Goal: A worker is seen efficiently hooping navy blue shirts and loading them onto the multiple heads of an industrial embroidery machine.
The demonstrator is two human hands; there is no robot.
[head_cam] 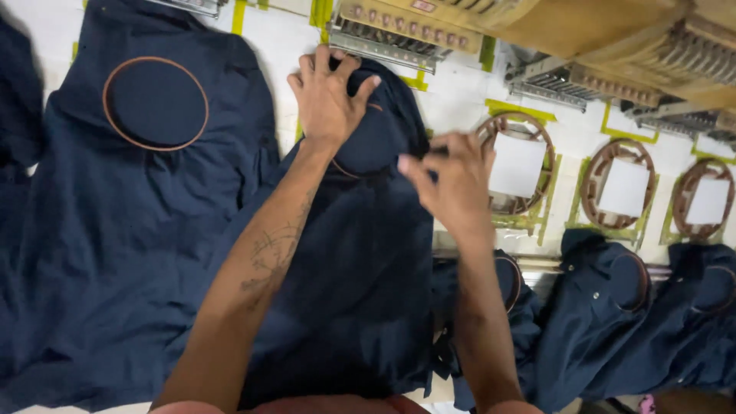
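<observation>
While both hands (391, 146) press it, dark navy shirt (360, 268), brown hoop (368, 134), fingers spread, grasping nothing

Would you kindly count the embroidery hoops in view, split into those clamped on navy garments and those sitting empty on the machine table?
Hoops on navy garments: 5, namely the far-left one, the one under the left hand and right hand, and three at lower right.
Empty hoops with white backing: 3.
Total: 8
</observation>
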